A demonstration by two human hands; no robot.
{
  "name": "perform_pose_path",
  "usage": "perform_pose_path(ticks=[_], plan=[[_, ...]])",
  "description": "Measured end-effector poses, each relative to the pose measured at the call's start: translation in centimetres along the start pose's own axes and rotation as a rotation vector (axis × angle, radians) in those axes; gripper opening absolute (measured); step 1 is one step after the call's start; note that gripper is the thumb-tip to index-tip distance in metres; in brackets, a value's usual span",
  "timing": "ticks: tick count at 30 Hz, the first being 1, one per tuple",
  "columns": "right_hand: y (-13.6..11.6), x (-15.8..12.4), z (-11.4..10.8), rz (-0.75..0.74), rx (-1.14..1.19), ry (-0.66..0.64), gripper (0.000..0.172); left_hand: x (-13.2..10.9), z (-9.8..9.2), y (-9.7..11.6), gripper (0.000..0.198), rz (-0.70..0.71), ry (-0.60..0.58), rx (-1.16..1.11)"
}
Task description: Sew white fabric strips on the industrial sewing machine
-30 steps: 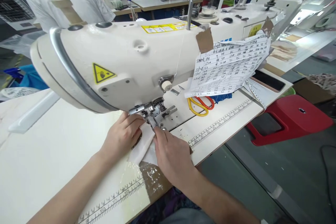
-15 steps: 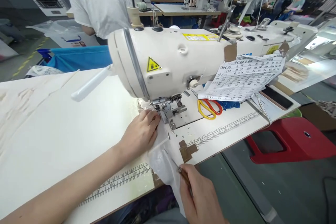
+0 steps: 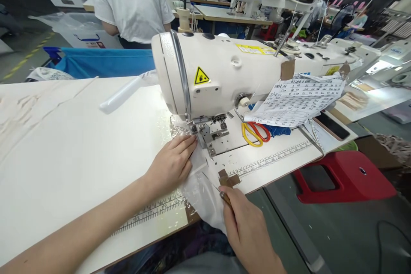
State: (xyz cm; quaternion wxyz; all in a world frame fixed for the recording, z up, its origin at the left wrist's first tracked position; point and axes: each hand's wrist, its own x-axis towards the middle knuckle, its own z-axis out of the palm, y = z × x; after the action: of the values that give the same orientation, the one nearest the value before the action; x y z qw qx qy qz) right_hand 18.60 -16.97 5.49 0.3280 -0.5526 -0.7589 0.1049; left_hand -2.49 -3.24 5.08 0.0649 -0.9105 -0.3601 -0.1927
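My left hand lies beside the needle area of a white sewing machine, its bent fingers close together on a piece of thin white fabric. The fingertips are right by the presser foot, and the thumb is mostly hidden. Below and to the right, my right hand is closed around the wooden handle of an awl. Its thin metal tip points up and left over the fabric. From the machine, the fabric runs down over the table's front edge to my right hand.
Yellow-and-red-handled scissors lie beside the machine under a handwritten sheet. Further right are a phone and a red stool. A measuring tape runs along the table edge. A person in a white shirt stands behind a blue cloth bin.
The camera view has shifted a little, so the machine appears further right. My right hand with the awl sits slightly higher, nearer the table edge. My left hand stays by the presser foot.
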Motion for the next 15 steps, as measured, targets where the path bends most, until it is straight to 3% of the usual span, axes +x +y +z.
perform_pose_path(ticks=[15], plan=[[0.0, 2.1, -0.2, -0.013, -0.079, -0.092, 0.030, -0.1, -0.5, 0.8, 0.048, 0.031, -0.023, 0.083]])
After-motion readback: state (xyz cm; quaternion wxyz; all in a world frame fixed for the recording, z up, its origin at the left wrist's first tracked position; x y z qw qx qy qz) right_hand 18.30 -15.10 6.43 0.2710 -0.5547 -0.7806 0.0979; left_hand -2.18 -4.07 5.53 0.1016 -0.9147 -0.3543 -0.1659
